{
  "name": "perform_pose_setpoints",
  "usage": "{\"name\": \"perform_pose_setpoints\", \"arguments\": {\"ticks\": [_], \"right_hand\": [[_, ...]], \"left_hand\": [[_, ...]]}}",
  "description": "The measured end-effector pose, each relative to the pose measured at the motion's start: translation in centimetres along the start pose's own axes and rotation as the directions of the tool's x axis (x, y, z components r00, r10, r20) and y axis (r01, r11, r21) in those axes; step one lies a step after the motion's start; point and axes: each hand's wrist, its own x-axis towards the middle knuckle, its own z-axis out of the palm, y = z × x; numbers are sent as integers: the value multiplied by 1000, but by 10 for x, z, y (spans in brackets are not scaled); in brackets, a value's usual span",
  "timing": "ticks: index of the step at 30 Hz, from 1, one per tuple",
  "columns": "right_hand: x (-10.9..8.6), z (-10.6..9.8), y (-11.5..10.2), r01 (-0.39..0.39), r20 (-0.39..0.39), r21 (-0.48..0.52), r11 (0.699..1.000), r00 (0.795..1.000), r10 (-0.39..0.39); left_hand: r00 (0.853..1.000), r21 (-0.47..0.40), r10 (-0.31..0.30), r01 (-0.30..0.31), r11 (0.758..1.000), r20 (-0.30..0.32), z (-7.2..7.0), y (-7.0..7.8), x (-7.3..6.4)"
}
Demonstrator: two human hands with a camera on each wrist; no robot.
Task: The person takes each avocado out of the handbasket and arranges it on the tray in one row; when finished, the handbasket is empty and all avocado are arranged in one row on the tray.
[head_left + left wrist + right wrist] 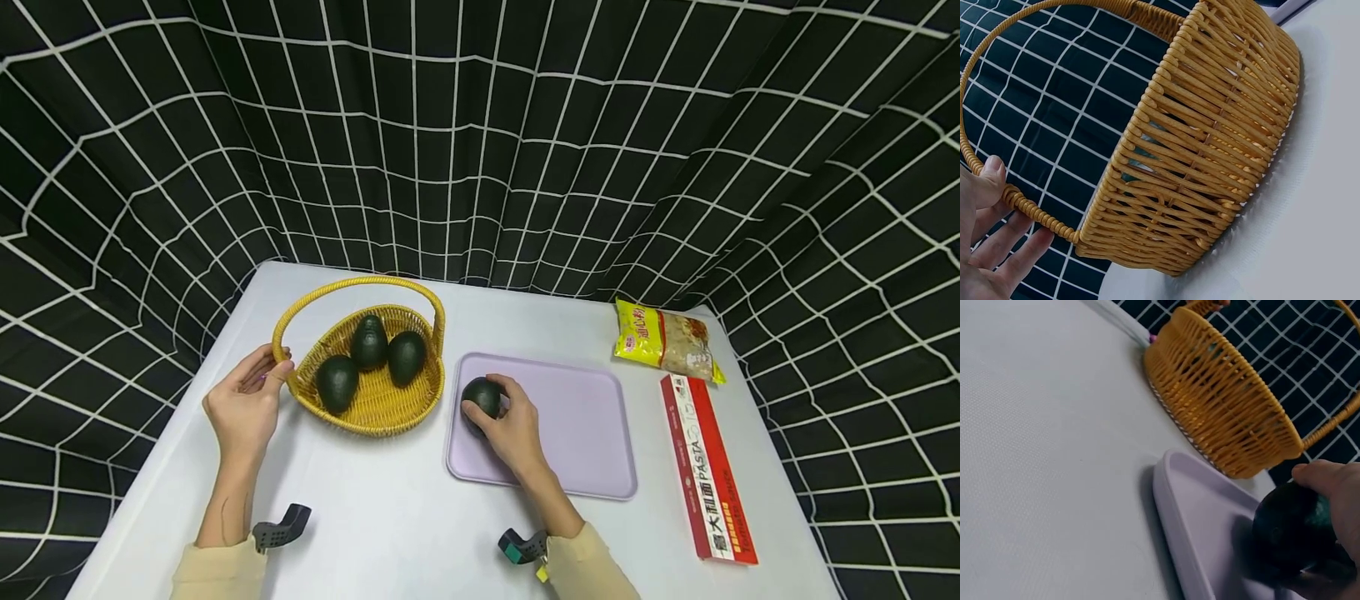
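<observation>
A yellow wicker basket [390, 414] stands at the left with 3 dark green avocados [406, 359] inside. My left hand [246, 404] pinches the left foot of its arched handle [352, 285] between thumb and fingers. In the left wrist view the basket's woven side [1197, 137] shows, with the thumb over the handle [1041, 215]. To the right, my right hand [519, 433] grips another avocado [480, 395] over the left part of a pale purple tray [573, 425]. In the right wrist view that avocado [1291, 525] is low over the tray; the contact is hard to tell.
A yellow food packet [667, 342] lies at the back right of the white table [375, 508]. In front of it is a long red pasta box [708, 467]. Black cloth with white grid lines [480, 158] hangs behind and at both sides.
</observation>
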Motion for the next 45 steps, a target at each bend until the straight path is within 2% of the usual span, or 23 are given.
{"name": "perform_pose_setpoints", "arguments": {"ticks": [10,17,30,37,45], "right_hand": [[3,-1,-3,3,19,0,1000,1000,-3],[2,-1,-4,12,-1,-34,999,1000,-12],[0,3,-3,34,2,-56,998,999,-34],[-1,-1,-1,20,-3,-68,998,1000,-21],[1,1,-5,47,2,-62,997,999,-46]], "left_hand": [[1000,-3,8,-8,1000,0,0,1,2],[1000,-1,-7,7,1000,1,0,1,0],[1000,-18,15,-15,1000,1,1,2,1],[1000,-22,8,-7,1000,15,5,3,0],[1000,-13,7,-8,1000,-11,1,1,1]]}}
